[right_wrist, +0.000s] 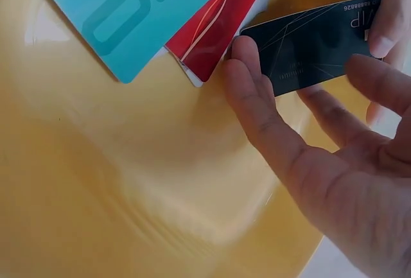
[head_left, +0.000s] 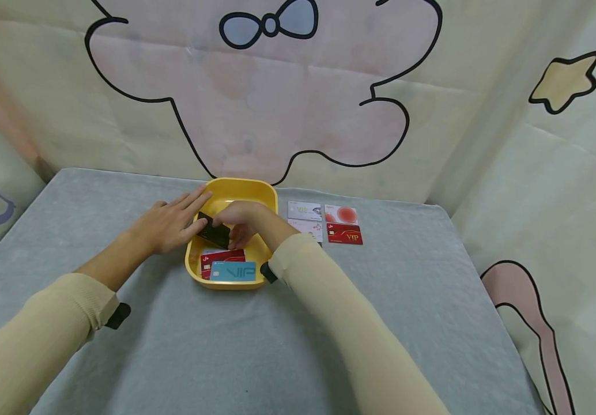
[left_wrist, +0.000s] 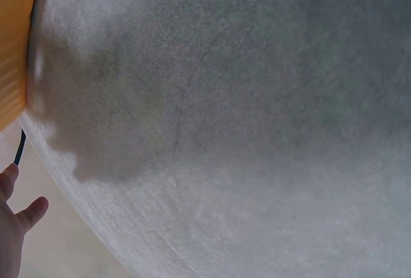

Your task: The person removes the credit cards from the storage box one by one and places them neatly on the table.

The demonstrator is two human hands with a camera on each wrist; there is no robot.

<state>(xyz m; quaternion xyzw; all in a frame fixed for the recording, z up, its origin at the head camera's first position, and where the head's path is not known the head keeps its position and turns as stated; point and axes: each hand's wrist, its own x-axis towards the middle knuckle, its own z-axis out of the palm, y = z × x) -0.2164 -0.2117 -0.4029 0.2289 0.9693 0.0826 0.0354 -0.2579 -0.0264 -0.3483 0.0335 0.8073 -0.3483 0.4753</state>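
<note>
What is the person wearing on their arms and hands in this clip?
Both arms are in long, pale cream ribbed sleeves reaching the wrists. A small black device, likely the wrist camera mount, sits at the left cuff and the right cuff. The left hand and right hand are bare: no gloves or rings visible.

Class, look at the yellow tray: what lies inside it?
Inside the yellow tray: a teal card overlapping a red card, with a pale card edge beneath. Both hands hold a black card over it. The hands hide part of the tray floor.
</note>
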